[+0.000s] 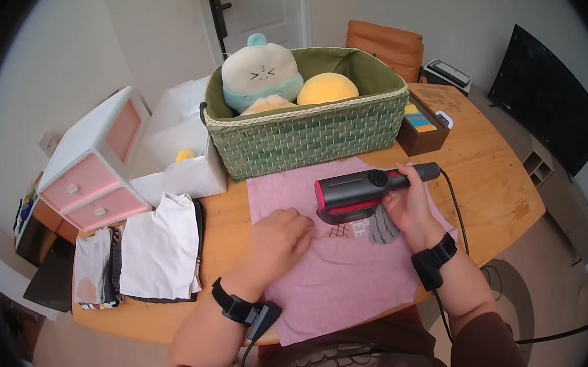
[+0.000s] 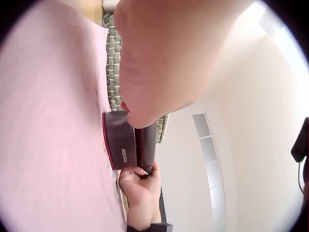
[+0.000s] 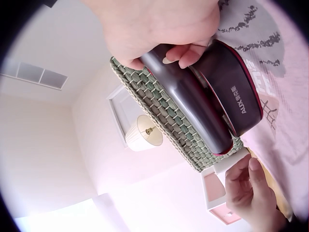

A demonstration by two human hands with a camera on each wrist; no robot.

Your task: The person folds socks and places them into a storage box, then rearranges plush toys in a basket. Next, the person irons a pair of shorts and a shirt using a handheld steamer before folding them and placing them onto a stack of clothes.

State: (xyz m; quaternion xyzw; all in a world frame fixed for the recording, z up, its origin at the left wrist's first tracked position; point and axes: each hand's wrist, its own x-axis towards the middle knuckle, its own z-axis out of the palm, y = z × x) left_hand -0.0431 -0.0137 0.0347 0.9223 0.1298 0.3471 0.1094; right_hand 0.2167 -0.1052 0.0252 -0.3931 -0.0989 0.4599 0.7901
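A pink shirt with a grey print lies spread over the wooden table in front of me. My right hand grips the handle of a dark grey and red handheld steam iron. Its soleplate is turned down at the shirt, over the print. The right wrist view shows my fingers curled round the handle above the iron's AUX-marked head. Left of the iron, my left hand hovers low over the shirt, fingers loosely curled and holding nothing. In the right wrist view the left hand appears beyond the iron's front.
Behind the shirt stands a green woven basket with plush toys. A white bin and a pink-drawer unit stand left of it, with folded clothes in front. A brown box is right; the iron's cord trails off the table.
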